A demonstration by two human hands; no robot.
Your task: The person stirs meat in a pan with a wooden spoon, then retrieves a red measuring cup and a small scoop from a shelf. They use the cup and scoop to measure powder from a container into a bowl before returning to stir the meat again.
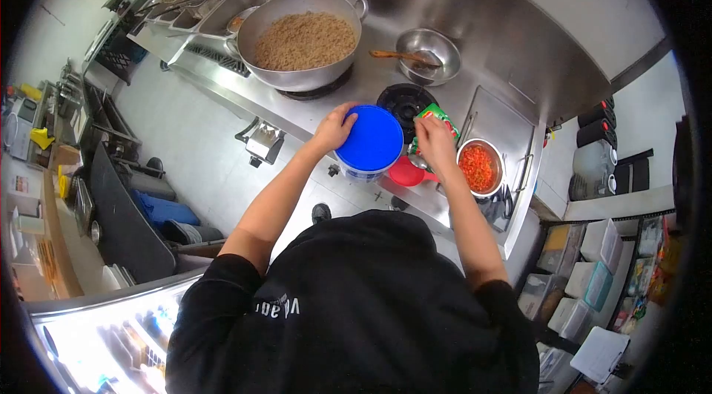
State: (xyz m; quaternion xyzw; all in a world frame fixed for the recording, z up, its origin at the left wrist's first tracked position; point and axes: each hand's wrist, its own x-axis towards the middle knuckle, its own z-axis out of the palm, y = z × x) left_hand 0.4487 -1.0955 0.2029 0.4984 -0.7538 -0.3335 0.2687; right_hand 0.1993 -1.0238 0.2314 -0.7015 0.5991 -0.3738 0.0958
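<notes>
A white tub with a blue lid (369, 138) is in front of me, over the edge of the stove counter. My left hand (337, 127) is closed on the tub's left side, thumb on the lid's rim. To the right, my right hand (436, 143) is closed, fingertips pinched together over a green packet (442, 113). What the fingers hold, if anything, I cannot make out. Just below them shows a shiny metal spoon-like piece (418, 162). A red bowl (406, 172) sits under it, partly covered by the tub.
A large pot of cooked minced food (305, 39) stands at the back left. Behind the black burner (406, 103), a metal bowl (443, 53) holds a wooden spoon (397, 55). Right of my right hand is a pot of chopped red food (479, 168). Shelves of containers (586, 275) are at right.
</notes>
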